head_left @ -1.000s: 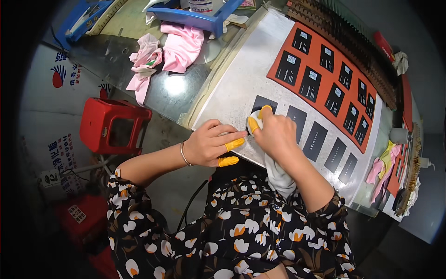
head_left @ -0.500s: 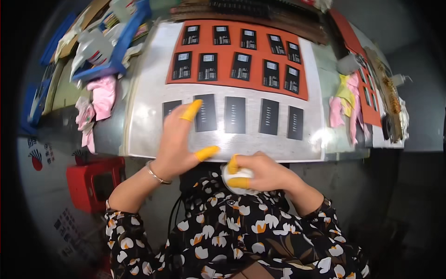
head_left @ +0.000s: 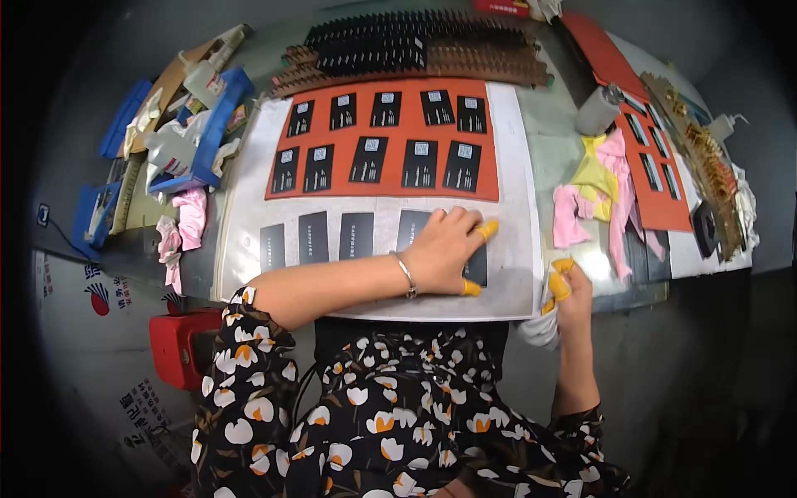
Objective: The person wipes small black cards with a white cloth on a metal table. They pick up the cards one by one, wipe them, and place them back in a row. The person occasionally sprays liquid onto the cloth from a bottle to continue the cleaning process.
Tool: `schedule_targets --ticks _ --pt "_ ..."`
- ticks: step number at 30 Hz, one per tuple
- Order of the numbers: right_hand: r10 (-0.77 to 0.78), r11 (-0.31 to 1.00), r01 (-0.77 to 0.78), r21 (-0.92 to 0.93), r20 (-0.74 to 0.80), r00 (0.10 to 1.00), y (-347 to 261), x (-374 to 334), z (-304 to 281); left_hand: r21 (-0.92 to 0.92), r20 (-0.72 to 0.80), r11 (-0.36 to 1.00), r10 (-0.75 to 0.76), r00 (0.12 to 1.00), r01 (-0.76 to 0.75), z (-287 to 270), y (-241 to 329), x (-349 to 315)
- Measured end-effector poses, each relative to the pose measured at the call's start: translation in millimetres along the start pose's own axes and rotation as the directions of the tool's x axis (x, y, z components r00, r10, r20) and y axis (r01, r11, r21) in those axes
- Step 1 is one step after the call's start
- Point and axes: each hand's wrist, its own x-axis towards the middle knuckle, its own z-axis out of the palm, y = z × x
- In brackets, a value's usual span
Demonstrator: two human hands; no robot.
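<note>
My left hand (head_left: 444, 253) reaches across to the right end of a row of dark flat rectangular plates (head_left: 357, 235). Its thumb and a finger wear yellow finger cots and are spread apart over the rightmost plate (head_left: 476, 270), which is partly covered by the hand. Whether they press on that plate I cannot tell. Past the front right corner of the white work sheet (head_left: 515, 290), my right hand (head_left: 573, 295), also in yellow finger cots, is closed on a white cloth (head_left: 540, 334) that hangs below it.
Two rows of black printed plates lie on an orange mat (head_left: 332, 185). Behind stand brown and black slotted racks (head_left: 490, 62). To the left is a blue tray (head_left: 217, 137) with bottles; to the right, pink and yellow cloths (head_left: 594, 187), a metal canister (head_left: 599, 109) and another orange mat (head_left: 656, 217).
My left hand has gone from the left end of the plate row to its right end. The right hand, with the white cloth, has moved right, away from my lap. The view has shifted.
</note>
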Motion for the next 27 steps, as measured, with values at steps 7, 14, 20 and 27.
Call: schedule_targets --ticks 7,14,20,27 --pt "-0.036 0.988 0.020 0.153 0.102 0.994 15.4 3.8 -8.8 -0.305 -0.170 0.950 0.015 0.985 -0.067 -3.6 11.6 1.7" --pt "-0.018 0.996 0.012 0.094 0.063 0.998 11.1 2.2 -9.7 -0.100 -0.065 0.992 -0.085 0.994 0.079 -15.1 -22.6 -39.1" --pt "-0.067 0.982 0.054 0.181 0.064 0.996 14.6 5.7 -5.2 0.027 0.023 0.964 -0.265 0.964 0.264 -20.9 -46.2 -57.5" --pt "0.000 0.984 -0.010 0.180 0.053 0.999 12.4 5.1 -6.4 0.157 0.068 0.987 -0.043 0.997 0.031 -42.9 -29.8 -41.1"
